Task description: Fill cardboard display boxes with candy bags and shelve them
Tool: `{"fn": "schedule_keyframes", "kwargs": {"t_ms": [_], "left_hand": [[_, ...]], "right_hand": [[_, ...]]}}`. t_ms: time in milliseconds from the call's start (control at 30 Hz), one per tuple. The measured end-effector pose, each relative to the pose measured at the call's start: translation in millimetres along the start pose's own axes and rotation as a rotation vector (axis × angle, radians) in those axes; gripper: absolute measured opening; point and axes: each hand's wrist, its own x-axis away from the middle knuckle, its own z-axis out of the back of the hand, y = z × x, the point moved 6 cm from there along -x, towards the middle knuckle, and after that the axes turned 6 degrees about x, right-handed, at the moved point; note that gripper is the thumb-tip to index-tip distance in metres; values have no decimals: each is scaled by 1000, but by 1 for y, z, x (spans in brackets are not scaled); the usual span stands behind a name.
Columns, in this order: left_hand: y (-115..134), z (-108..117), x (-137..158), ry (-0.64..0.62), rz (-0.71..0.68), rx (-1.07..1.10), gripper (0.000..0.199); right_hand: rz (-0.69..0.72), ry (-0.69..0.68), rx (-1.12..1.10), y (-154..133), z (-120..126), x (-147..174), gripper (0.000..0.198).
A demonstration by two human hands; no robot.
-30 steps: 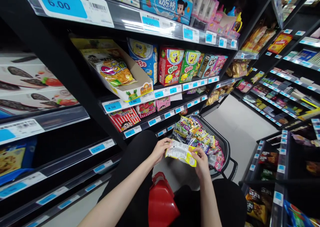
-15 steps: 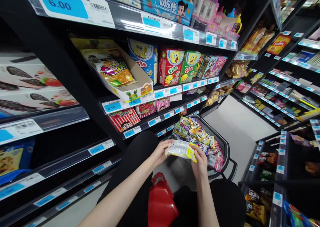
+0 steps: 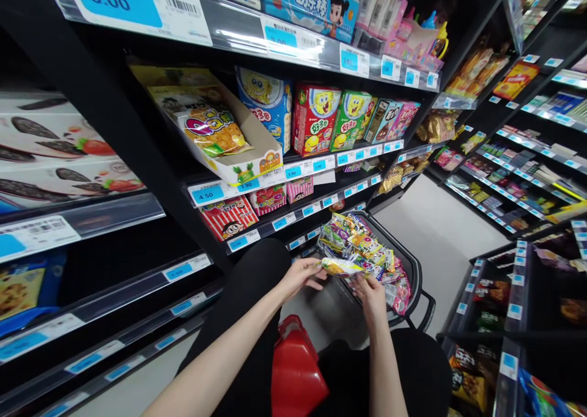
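Note:
A yellow and white candy bag (image 3: 342,266) is stretched between my two hands, seen nearly edge-on. My left hand (image 3: 302,275) pinches its left end, with the lower fingers loosely apart below. At its right end my right hand (image 3: 370,290) grips the bag between thumb and fingers. Just beyond it is a black basket (image 3: 415,264) heaped with colourful candy bags (image 3: 367,241). On the shelf ahead, an open carton (image 3: 263,142) holds similar yellow candy bags (image 3: 211,126).
Boxed snacks (image 3: 316,120) stand right of the carton, above a shelf edge with price tags (image 3: 206,194). A red stool (image 3: 296,368) lies between my black-clad legs (image 3: 257,282). Pale floor (image 3: 422,215) shows beyond the basket. More stocked shelves (image 3: 513,178) line the right.
The candy bag has tipped from showing its pale printed face to nearly edge-on. Some left fingers have loosened beneath it, and the right hand has turned slightly.

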Motion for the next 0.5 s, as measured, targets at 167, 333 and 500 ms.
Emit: {"fn": "schedule_keyframes", "kwargs": {"t_ms": [167, 333, 500], "left_hand": [[-7, 12, -6, 136, -88, -227, 43], [-11, 16, -9, 228, -171, -328, 36], [3, 15, -7, 275, -285, -347, 38]], "right_hand": [[34, 49, 121, 7, 16, -7, 25], [61, 45, 126, 4, 9, -7, 24], [105, 2, 86, -1, -16, 5, 34]]}}
